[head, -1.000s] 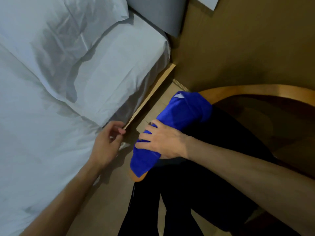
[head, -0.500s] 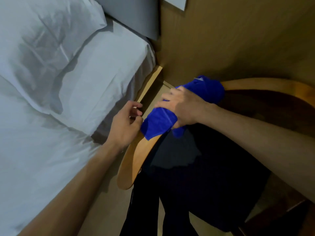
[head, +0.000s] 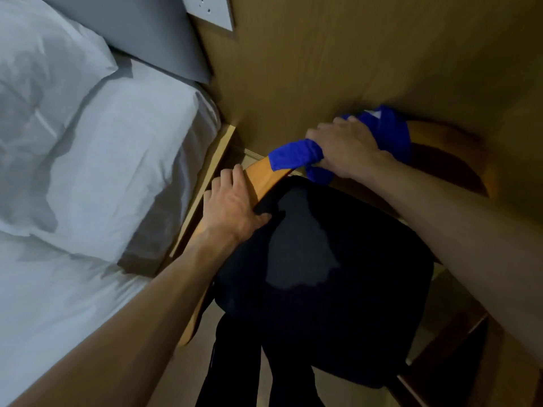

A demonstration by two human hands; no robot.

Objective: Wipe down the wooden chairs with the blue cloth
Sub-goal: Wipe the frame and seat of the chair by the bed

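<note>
My right hand (head: 343, 148) grips the blue cloth (head: 296, 155), bunched over the curved wooden chair (head: 261, 174) rail at one o'clock. My left hand (head: 232, 207) lies flat on that rail, fingers fairly straight, beside the dark garment (head: 323, 259) draped across the seat. The white-sheeted bed (head: 102, 171) fills nine o'clock; a brown wood-panelled wall (head: 352, 54) rises at twelve.

The wooden chair's curved backrest (head: 264, 176) is sitting close to the wooden wall panel (head: 338, 69), leaving only a narrow gap behind it. The bed (head: 117, 160) is crowding its left end, and a black garment (head: 323, 259) is draping over its middle.
</note>
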